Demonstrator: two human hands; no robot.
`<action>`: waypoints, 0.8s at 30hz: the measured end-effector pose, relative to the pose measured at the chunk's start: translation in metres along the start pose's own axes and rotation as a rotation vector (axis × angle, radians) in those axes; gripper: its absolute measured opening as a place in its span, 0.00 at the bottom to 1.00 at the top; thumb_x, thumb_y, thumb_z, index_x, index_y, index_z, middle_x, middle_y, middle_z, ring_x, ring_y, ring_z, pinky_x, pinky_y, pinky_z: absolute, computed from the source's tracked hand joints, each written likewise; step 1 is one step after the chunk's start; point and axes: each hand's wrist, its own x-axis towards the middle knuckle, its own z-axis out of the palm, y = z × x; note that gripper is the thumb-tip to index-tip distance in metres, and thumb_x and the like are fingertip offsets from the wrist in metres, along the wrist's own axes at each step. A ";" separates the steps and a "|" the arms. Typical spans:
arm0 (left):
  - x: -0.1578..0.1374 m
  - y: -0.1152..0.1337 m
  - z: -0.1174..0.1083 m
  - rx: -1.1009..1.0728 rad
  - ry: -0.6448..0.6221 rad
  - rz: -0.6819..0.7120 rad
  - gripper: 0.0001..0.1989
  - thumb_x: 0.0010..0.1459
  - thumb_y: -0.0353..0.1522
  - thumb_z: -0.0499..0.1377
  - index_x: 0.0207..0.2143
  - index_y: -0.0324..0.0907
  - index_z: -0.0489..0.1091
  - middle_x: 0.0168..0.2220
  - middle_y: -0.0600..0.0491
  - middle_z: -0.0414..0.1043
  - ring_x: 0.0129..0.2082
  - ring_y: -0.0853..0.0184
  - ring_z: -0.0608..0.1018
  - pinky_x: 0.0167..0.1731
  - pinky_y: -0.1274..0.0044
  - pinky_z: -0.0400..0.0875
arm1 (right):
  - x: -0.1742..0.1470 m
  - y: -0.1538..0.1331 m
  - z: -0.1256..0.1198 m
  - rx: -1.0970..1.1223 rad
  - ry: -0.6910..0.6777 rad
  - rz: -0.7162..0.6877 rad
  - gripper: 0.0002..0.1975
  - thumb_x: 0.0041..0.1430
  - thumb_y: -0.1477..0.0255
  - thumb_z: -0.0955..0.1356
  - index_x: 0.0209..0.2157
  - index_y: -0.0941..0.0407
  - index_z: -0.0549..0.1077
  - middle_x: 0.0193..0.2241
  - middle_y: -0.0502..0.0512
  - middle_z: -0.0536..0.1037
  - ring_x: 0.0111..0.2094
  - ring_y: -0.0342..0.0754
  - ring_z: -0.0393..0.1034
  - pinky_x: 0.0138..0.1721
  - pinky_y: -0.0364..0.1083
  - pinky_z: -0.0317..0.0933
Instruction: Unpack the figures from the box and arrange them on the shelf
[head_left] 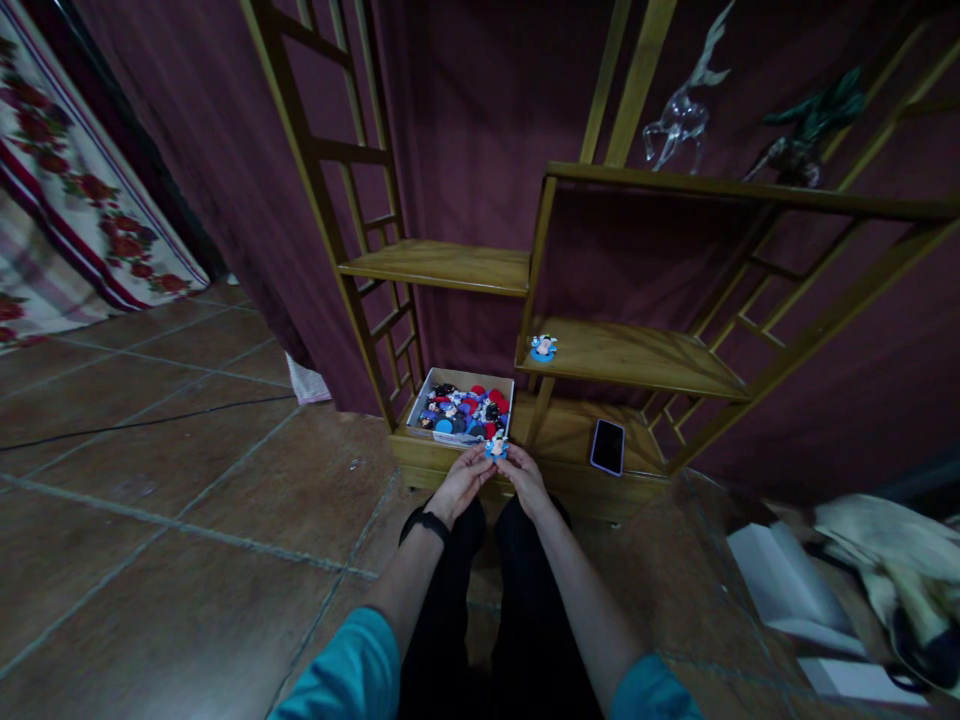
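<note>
Between my two hands, just in front of the box, is a small toy figurine [496, 447] with a light blue base. My left hand [463, 478] grips it from the left with the fingertips, and my right hand [523, 476] grips it from the right. A white cardboard box [430, 384] full of small figurines with red, blue, black and purple parts lies on the bottom shelf behind my hands. A similar figurine [543, 348] with a blue round base stands upright on the left end of the middle shelf.
A phone [607, 447] lies on the bottom shelf [559, 450] at right. The wooden rack's upper shelf [735, 190] bears a clear deer figure [679, 125] and a dark green statue [810, 125]. White boxes [787, 580] and a pale bag [885, 545] sit on the floor at right.
</note>
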 end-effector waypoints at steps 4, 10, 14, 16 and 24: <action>0.002 0.000 -0.001 0.011 -0.014 -0.003 0.19 0.44 0.20 0.63 0.41 0.39 0.70 0.36 0.51 0.74 0.37 0.71 0.75 0.45 0.76 0.67 | 0.000 0.000 -0.001 -0.018 -0.010 -0.002 0.20 0.43 0.66 0.71 0.41 0.53 0.73 0.36 0.51 0.77 0.35 0.46 0.68 0.36 0.43 0.60; 0.001 0.000 -0.001 0.002 0.007 -0.015 0.18 0.44 0.20 0.63 0.40 0.39 0.71 0.36 0.50 0.75 0.36 0.70 0.76 0.45 0.76 0.67 | 0.001 0.002 -0.002 -0.050 -0.009 0.000 0.19 0.44 0.65 0.71 0.40 0.54 0.74 0.34 0.51 0.77 0.32 0.44 0.67 0.35 0.42 0.60; 0.001 0.000 0.000 -0.022 0.014 -0.017 0.14 0.45 0.21 0.63 0.37 0.37 0.71 0.34 0.51 0.75 0.35 0.70 0.76 0.45 0.75 0.67 | 0.000 0.001 -0.001 -0.057 0.014 0.018 0.19 0.43 0.64 0.71 0.40 0.55 0.74 0.33 0.51 0.77 0.31 0.44 0.67 0.35 0.43 0.60; 0.001 0.000 0.000 -0.026 0.006 -0.026 0.12 0.45 0.22 0.63 0.36 0.37 0.72 0.33 0.50 0.75 0.35 0.70 0.76 0.45 0.74 0.67 | 0.000 0.001 -0.001 -0.057 0.014 0.008 0.19 0.43 0.63 0.71 0.39 0.55 0.74 0.33 0.51 0.77 0.31 0.44 0.67 0.35 0.43 0.60; 0.005 -0.003 -0.007 -0.062 0.006 -0.036 0.10 0.48 0.26 0.63 0.36 0.37 0.71 0.34 0.49 0.75 0.34 0.69 0.77 0.44 0.74 0.67 | 0.003 0.008 -0.002 -0.056 0.033 -0.003 0.19 0.43 0.62 0.71 0.39 0.55 0.73 0.34 0.51 0.76 0.31 0.44 0.67 0.34 0.43 0.60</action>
